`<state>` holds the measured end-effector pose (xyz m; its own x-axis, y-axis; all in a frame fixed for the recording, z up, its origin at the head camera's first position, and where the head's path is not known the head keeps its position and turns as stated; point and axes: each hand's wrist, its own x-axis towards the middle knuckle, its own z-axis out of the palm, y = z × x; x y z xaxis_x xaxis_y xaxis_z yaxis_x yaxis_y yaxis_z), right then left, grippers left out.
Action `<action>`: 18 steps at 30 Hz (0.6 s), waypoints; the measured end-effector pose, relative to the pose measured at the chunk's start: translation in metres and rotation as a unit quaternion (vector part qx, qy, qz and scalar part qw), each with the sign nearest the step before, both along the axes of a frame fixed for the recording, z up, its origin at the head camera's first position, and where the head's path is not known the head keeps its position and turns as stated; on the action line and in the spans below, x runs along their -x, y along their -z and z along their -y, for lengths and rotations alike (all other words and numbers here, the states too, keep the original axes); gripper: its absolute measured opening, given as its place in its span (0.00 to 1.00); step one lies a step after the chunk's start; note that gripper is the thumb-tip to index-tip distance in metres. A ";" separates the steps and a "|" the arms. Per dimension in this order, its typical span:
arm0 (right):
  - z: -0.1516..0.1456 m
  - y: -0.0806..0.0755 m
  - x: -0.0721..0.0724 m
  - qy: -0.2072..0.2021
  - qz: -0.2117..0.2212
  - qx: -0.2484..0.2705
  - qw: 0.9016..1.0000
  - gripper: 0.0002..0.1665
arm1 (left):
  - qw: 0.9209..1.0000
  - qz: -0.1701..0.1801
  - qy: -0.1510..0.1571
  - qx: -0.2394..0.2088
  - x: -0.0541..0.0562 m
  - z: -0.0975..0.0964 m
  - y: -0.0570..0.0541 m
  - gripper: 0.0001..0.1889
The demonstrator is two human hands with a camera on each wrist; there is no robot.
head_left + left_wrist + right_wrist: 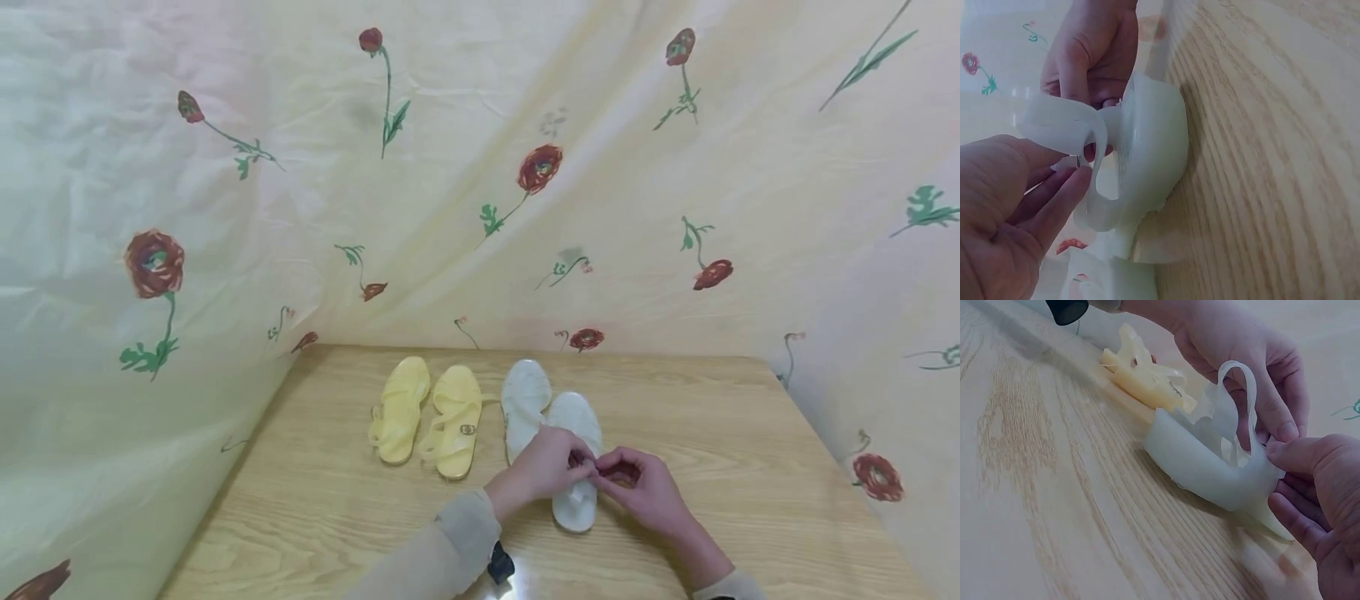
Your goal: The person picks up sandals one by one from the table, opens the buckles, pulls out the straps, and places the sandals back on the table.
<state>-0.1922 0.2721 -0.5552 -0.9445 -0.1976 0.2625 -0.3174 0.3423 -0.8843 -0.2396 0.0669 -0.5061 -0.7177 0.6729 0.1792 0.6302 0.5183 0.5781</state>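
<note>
A whitish translucent sandal stands sole down on the wooden table, its heel end towards me. Over its right side my left hand and right hand meet, fingertips almost touching. Between left thumb and fingers I see a strap end by a small metal buckle. The right hand pinches the strap at the sandal's side, close to the buckle; fingers hide part of it. A looped strap rises above the sole. The matching white sandal lies just left, partly behind my left hand.
Two yellow sandals lie side by side further left on the wooden table. A flowered cloth hangs behind the table and along both sides. A black device sits by the left sleeve.
</note>
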 end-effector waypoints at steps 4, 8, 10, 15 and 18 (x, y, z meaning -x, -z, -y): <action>0.000 0.001 0.001 -0.006 -0.007 0.007 1.000 0.08 | 1.000 0.007 -0.001 -0.004 0.000 0.000 0.002 0.06; -0.001 0.003 0.002 -0.011 -0.010 0.014 1.000 0.08 | 1.000 0.014 -0.002 -0.015 0.001 0.001 0.005 0.06; -0.001 0.004 0.002 -0.015 -0.012 0.019 1.000 0.09 | 1.000 0.013 -0.004 -0.020 0.001 0.001 0.007 0.07; -0.001 0.007 0.002 -0.016 -0.023 0.029 0.999 0.09 | 0.997 0.033 -0.021 -0.063 0.000 0.001 0.017 0.06; 0.000 0.009 0.001 -0.010 -0.030 0.035 0.999 0.10 | 0.993 0.058 -0.036 -0.095 -0.003 0.001 0.023 0.06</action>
<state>-0.1932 0.2723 -0.5641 -0.9225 -0.1962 0.3324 -0.3769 0.2727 -0.8852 -0.2369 0.0661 -0.5287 -0.7858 0.5809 0.2123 0.5195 0.4337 0.7362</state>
